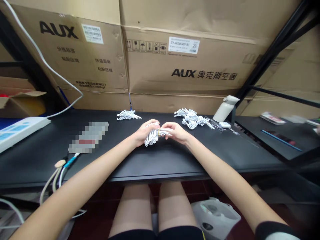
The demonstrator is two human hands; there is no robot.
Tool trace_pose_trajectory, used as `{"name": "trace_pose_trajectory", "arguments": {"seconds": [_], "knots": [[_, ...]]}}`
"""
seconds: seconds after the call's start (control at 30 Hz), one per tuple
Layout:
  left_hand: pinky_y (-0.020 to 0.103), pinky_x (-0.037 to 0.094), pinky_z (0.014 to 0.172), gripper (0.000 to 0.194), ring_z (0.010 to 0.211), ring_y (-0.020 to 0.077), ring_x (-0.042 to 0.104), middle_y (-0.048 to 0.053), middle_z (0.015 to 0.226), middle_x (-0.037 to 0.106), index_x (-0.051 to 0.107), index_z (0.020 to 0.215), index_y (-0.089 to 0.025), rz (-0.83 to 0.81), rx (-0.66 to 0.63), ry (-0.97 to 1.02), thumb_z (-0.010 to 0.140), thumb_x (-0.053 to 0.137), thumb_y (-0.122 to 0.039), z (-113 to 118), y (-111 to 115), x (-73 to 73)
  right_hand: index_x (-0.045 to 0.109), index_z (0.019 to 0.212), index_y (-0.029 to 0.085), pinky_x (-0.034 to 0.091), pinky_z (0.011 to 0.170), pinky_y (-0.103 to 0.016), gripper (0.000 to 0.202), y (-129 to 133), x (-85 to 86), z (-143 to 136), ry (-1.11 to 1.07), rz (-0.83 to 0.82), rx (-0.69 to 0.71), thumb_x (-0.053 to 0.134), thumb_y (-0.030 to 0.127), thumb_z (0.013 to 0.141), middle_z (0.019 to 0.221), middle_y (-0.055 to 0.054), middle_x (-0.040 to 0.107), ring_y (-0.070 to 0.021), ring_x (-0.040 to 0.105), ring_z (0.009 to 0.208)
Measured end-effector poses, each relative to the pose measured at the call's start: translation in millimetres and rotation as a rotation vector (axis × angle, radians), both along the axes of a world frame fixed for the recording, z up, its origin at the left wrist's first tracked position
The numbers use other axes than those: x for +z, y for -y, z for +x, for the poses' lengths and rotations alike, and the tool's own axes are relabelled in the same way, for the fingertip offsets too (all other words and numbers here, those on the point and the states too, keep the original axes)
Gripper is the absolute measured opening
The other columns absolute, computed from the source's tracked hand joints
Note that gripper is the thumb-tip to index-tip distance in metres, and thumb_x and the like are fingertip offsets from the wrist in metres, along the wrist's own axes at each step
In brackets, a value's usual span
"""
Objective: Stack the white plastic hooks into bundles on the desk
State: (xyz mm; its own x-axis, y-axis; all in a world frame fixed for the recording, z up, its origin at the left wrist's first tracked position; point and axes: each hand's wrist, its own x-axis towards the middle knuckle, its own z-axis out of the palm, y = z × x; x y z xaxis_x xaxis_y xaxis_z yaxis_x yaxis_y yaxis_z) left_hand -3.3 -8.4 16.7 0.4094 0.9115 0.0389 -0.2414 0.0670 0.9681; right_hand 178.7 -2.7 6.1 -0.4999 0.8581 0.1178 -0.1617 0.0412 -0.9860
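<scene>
Over the middle of the black table, a bundle of white hooks (151,136) is between both hands. My left hand (143,131) is closed round the curved hook ends, thumb on top. The fingers of my right hand (178,132) are pinched at the straight ends, near a thin yellow band (158,132) round the bundle. Part of the bundle is hidden by the fingers. Behind, a small pile of similar white hooks (128,115) lies to the left, and a larger pile (191,117) lies to the right.
A white bottle (226,108) stands at the back right near the shelf frame. On the left are a blurred-out phone-like item (90,136) with a cable and a white power strip (22,131). Large cardboard boxes (150,73) line the back. A plastic bag (217,216) is below the table.
</scene>
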Motion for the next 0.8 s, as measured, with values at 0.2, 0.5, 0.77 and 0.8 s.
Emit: {"name": "trace_pose_trajectory", "arguments": {"seconds": [0.2, 0.5, 0.77, 0.8], "knots": [[0.021, 0.048, 0.046, 0.035, 0.049, 0.0106, 0.058, -0.003, 0.064, 0.059, 0.053, 0.092, -0.016, -0.035, -0.043, -0.007, 0.066, 0.072, -0.029, -3.6, -1.3, 0.6, 0.067, 0.076, 0.014, 0.048, 0.053, -0.023, 0.023, 0.5, -2.0, -3.9, 0.014, 0.113, -0.093, 0.078, 0.030, 0.064, 0.072, -0.003, 0.067, -0.0109, 0.059, 0.060], [0.020, 0.047, 0.046, 0.033, 0.049, 0.0108, 0.058, -0.002, 0.064, 0.061, 0.053, 0.091, -0.016, -0.036, -0.100, -0.003, 0.067, 0.072, -0.028, -6.1, -3.4, 1.8, 0.061, 0.078, 0.016, 0.046, 0.054, -0.023, 0.028, 7.9, 0.2, -14.5, -0.097, 0.128, -0.229, 0.077, 0.035, 0.065, 0.072, -0.002, 0.066, -0.0108, 0.058, 0.061], [0.022, 0.050, 0.056, 0.036, 0.062, 0.0123, 0.061, 0.003, 0.080, 0.063, 0.056, 0.095, -0.015, 0.078, -0.269, -0.108, 0.066, 0.075, -0.025, -6.2, 1.9, 2.3, 0.052, 0.078, 0.019, 0.043, 0.052, -0.022, 0.035, 10.3, 1.7, -25.9, -0.253, -0.062, -0.356, 0.076, 0.038, 0.062, 0.054, 0.008, 0.049, -0.0074, 0.047, 0.050], [0.022, 0.049, 0.056, 0.036, 0.063, 0.0120, 0.061, 0.003, 0.082, 0.063, 0.057, 0.095, -0.015, 0.093, -0.283, -0.120, 0.066, 0.076, -0.025, -6.1, 2.9, 3.1, 0.052, 0.078, 0.019, 0.042, 0.051, -0.022, 0.035, 10.7, 1.8, -26.4, -0.252, -0.068, -0.352, 0.076, 0.039, 0.062, 0.052, 0.009, 0.046, -0.0072, 0.046, 0.049]]}}
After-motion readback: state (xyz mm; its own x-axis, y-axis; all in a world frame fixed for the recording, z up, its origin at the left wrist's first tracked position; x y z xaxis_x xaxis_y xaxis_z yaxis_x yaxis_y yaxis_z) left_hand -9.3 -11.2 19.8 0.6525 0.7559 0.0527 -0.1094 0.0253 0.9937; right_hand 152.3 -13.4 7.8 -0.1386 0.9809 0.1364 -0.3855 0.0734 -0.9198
